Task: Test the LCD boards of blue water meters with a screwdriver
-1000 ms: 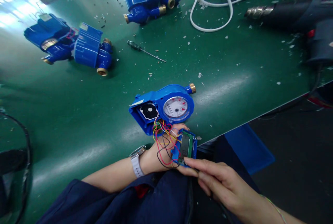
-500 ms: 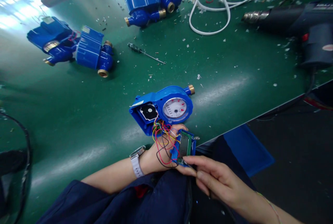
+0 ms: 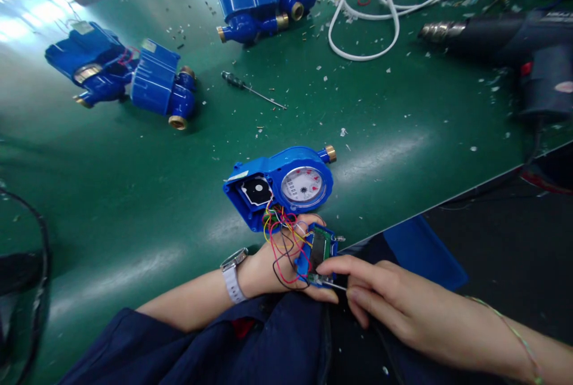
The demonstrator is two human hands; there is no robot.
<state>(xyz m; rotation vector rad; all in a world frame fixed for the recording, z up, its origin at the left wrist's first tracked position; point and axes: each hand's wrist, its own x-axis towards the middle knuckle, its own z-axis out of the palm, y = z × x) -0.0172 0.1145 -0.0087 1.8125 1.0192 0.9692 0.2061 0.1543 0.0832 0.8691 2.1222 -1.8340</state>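
Note:
At the table's near edge my left hand [image 3: 268, 265] is wrapped round a small blue module [image 3: 321, 249] with a green circuit board and a dark display. Red, yellow and black wires [image 3: 282, 236] run from it to an open blue water meter [image 3: 286, 179], which lies just beyond with its round dial facing up. My right hand [image 3: 380, 292] has its index finger on the lower end of the module. A thin metal rod [image 3: 335, 285] runs from there to its thumb and fingers; what it belongs to is mostly hidden.
More blue meters [image 3: 154, 80] lie at the back left and others [image 3: 248, 0] at the back. A screwdriver [image 3: 235, 80] rests mid-table. White cable [image 3: 358, 54] and a heat gun [image 3: 478, 36] lie at the right. A black cable [image 3: 45, 253] curves at the left.
My right hand has shifted slightly to the right and up, and more of the thin rod now shows between its fingers and the module. My left hand still holds the module.

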